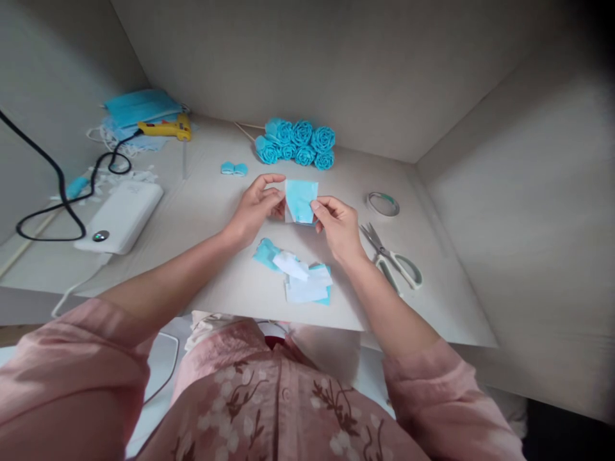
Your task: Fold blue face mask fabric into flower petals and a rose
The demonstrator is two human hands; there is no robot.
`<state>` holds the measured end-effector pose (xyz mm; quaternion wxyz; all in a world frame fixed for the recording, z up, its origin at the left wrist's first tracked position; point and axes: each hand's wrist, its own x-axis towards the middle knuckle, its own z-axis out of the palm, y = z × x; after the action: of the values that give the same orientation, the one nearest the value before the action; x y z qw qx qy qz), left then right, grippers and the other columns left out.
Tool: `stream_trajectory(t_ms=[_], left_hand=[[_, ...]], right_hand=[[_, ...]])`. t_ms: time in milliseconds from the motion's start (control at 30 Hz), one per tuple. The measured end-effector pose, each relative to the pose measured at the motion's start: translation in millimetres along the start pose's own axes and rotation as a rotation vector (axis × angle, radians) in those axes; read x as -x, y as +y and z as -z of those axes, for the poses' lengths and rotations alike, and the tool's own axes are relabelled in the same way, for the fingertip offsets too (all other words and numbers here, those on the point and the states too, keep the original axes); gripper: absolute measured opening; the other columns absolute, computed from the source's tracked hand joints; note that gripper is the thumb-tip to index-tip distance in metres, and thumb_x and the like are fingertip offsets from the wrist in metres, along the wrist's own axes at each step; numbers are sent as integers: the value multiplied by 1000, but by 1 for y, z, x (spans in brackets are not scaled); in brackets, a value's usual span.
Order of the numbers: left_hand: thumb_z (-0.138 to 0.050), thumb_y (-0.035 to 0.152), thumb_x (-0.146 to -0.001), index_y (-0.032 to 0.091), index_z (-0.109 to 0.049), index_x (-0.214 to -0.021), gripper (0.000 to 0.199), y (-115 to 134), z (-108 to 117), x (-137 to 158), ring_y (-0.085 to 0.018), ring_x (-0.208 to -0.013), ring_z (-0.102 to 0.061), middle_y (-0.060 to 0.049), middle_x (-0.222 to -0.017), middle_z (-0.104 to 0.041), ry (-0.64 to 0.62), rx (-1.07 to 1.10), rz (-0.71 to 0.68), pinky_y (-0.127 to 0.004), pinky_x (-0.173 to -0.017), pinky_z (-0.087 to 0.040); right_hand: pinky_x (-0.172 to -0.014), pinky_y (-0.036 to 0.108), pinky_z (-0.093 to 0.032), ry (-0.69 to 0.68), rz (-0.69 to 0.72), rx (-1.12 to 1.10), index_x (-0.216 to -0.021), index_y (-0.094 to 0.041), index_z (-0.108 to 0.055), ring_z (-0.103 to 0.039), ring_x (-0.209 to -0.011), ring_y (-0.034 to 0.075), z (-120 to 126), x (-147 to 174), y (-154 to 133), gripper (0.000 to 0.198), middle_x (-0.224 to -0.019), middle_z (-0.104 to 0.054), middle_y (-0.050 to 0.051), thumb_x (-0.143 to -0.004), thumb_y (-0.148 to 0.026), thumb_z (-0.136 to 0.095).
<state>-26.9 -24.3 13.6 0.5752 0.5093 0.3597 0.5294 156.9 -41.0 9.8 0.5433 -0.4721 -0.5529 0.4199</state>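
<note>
A roughly square piece of light-blue mask fabric [302, 200] with a pale, see-through layer along its left side is held up above the table. My right hand [337, 225] pinches its lower right edge between thumb and fingers. At the left edge, the fingers of my left hand [259, 208] close on the pale layer, the index finger stretched above. Below the hands lie loose blue and white fabric scraps [307, 283], partly overlapping. A small blue folded fabric bow shape [234, 168] rests left of the held piece.
Several blue fabric roses [302, 133] on sticks lie at the back. Scissors [391, 256] and a tape roll [383, 203] are on the right. Leftward are a white power bank [122, 218], a yellow glue gun [168, 127] with black cable, and stacked blue masks [139, 107]. Panels enclose the table.
</note>
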Motion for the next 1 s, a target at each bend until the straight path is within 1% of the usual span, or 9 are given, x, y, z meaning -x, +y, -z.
stream_trajectory(t_ms=[100, 233, 300, 367, 467, 600, 700, 867, 1000], left_hand=[[-57, 53, -92, 20, -47, -126, 48, 2, -3, 4, -15, -73, -64, -1, -82, -65, -57, 12, 33, -26, -65, -48], [-69, 62, -82, 20, -46, -134, 70, 1, -5, 7, -17, -78, -63, -2, -86, -64, -126, -108, -46, -28, -71, -48], [-79, 57, -74, 21, -47, -136, 79, 0, -5, 8, -17, -78, -62, -2, -85, -63, -143, -161, -62, -28, -70, -47], [-84, 48, -70, 22, -49, -134, 78, -2, -5, 8, -17, -75, -60, 0, -82, -61, -125, -197, -56, -27, -68, -46], [-83, 35, -69, 23, -54, -130, 68, -4, -4, 6, -15, -69, -56, 1, -78, -59, -94, -224, -46, -25, -64, -45], [-81, 24, -65, 23, -57, -126, 65, -7, -3, 3, -16, -75, -59, -1, -90, -63, -112, -200, -34, -25, -66, -48], [-80, 19, -63, 24, -59, -125, 65, -9, -2, 2, -16, -75, -61, -1, -89, -64, -105, -226, -21, -25, -65, -50], [-76, 17, -67, 21, -55, -133, 69, -5, 0, 3, -12, -64, -56, 4, -71, -56, -138, -218, 18, -24, -64, -49], [-74, 19, -69, 20, -51, -136, 71, -1, 0, 3, -11, -67, -60, 4, -74, -60, -167, -141, 49, -23, -66, -50]], right_hand=[[-47, 21, -37, 6, -15, -13, -77, -19, -70, -47, -48, 6, -1, 1, -2, 19, -58, -57, -5, -80, -37, -70], [-48, 22, -38, -15, -6, 44, -81, -19, -72, -47, -50, 7, -3, 3, -3, 20, -60, -59, -5, -81, -40, -68], [-49, 22, -38, -31, 20, 100, -82, -20, -72, -46, -51, 7, -4, 5, -4, 21, -61, -59, -5, -82, -40, -68], [-52, 23, -38, -42, 51, 157, -82, -20, -72, -46, -53, 7, -5, 6, -5, 19, -63, -60, -4, -83, -38, -67], [-57, 24, -41, -42, 83, 215, -83, -20, -72, -48, -58, 9, -6, 7, -6, 17, -68, -63, -3, -83, -35, -65], [-60, 24, -43, -30, 103, 218, -85, -20, -71, -50, -61, 10, -4, 6, -6, 20, -71, -64, -1, -85, -39, -65], [-59, 24, -42, -26, 100, 207, -85, -20, -70, -51, -61, 10, -2, 5, -6, 22, -70, -63, -2, -85, -41, -64], [-51, 23, -37, -6, 90, 158, -83, -19, -69, -45, -53, 8, 0, 2, -7, 24, -61, -55, -5, -85, -43, -65], [-49, 22, -36, 3, 55, 135, -82, -19, -69, -45, -51, 7, 2, -1, -3, 26, -59, -54, -6, -83, -45, -67]])
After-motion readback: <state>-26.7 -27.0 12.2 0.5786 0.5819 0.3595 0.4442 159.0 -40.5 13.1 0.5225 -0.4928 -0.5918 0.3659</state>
